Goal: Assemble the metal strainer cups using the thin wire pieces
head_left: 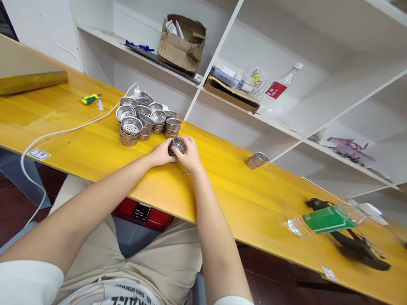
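Observation:
Between my two hands is a small perforated metal strainer cup (pixel 178 145), just above or on the yellow table. My left hand (pixel 161 153) wraps round its left side. My right hand (pixel 190 154) closes on its right side, with the thumb at the near rim. Whether more than one cup is in my grip is hidden by the fingers. Close by on the left stand several stacks of similar strainer cups (pixel 131 126). A short stack of cups (pixel 257 160) sits apart, farther to the right.
A white cable (pixel 75 126) crosses the table at left, near a green-and-yellow screwdriver (pixel 90 99) and a flat cardboard box (pixel 23 70). To the right lie a green-labelled bottle (pixel 332 220) and a black strap-like item (pixel 359 251). White shelves (pixel 251 128) rise behind the table.

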A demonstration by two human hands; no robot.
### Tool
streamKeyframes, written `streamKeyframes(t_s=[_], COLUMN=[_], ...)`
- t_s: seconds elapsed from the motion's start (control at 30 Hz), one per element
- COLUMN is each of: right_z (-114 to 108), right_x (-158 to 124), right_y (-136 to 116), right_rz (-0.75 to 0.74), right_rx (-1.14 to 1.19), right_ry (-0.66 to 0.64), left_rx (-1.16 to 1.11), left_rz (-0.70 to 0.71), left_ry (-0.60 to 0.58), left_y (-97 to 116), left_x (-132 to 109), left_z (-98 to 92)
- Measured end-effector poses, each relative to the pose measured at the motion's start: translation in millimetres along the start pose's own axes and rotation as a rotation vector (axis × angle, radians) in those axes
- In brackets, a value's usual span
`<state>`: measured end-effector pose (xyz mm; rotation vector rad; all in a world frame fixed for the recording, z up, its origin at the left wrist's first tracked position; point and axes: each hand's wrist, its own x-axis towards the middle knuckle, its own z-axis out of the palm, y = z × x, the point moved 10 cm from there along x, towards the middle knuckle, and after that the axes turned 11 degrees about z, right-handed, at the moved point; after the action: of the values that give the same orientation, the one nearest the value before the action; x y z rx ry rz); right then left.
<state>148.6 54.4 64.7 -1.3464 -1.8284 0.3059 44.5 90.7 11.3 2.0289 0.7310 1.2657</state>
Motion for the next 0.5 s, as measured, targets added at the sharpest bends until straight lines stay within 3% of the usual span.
streamKeyframes(t_s=[0.5], right_z=[3.7], right_x=[3.5], right_y=[11.6], right_rz=[0.112], right_rx=[-0.039], right_ry=[-0.007], left_rx=[0.107], left_rz=[-0.069], left_ry=[-0.002], left_y=[4.9], left_x=[-1.4], left_z=[-3.8])
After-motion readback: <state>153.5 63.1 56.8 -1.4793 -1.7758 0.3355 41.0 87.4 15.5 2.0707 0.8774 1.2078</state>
